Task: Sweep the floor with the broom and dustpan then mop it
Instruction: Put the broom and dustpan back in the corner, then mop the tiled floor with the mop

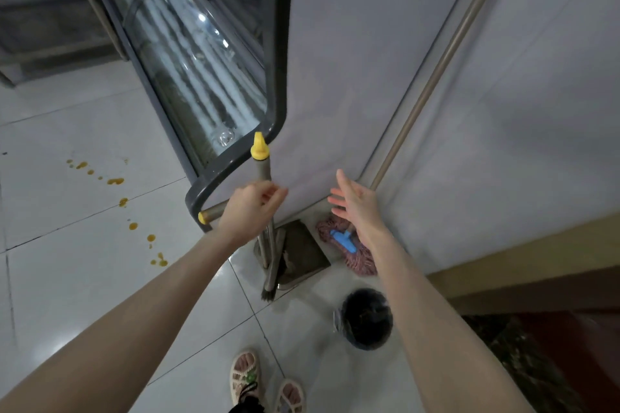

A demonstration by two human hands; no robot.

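In the head view, your left hand (250, 208) is curled round the upright yellow-capped handle (261, 161), above the dustpan (302, 251) and broom (269, 292) standing by the wall. Your right hand (355, 201) is open, fingers spread, holding nothing, near the mop handle (436, 77). I would take the second handle (209, 214) with it, lift both tools straight, then go to the orange drops (115, 181).

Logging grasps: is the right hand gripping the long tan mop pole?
No, the right hand is open, fingers spread, beside the long tan mop pole.
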